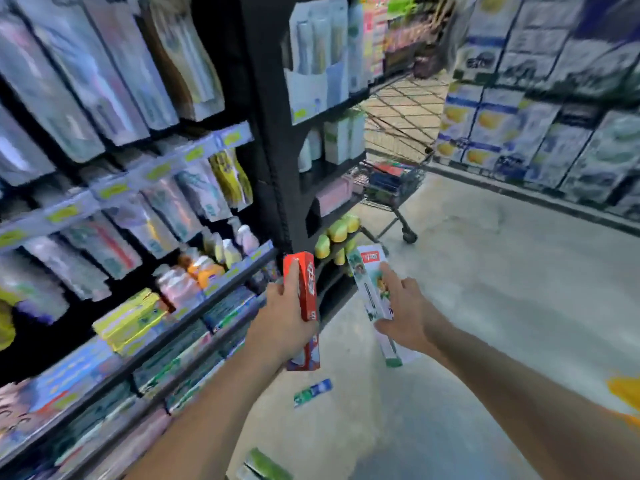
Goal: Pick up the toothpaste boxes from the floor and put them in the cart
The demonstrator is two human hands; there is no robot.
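- Head view: the left hand [284, 317] holds a red toothpaste box [304, 306] upright, fingers and thumb curled round its lower half; this grip is closed on the box.
- The right hand [405, 310] holds a white and green toothpaste box [372, 292], tilted with its top end leaning left; the thumb lies under the box and the fingers spread over its face, so this grip is wrapped on it too.
- Both boxes are in the air above the floor [485, 289], just beside each other but apart.
- A green and blue toothpaste box [312, 392] lies flat on the floor below the hands, near the foot of the shelf [221, 306].
- Another green box [263, 465] lies on the floor at the bottom edge of the picture; it is blurred.
- The cart [391, 188] stands further along the aisle, past the end of the shelf, well apart from the hands, with some packs inside.
- Stacked cartons [536, 116] line the far side of the aisle.
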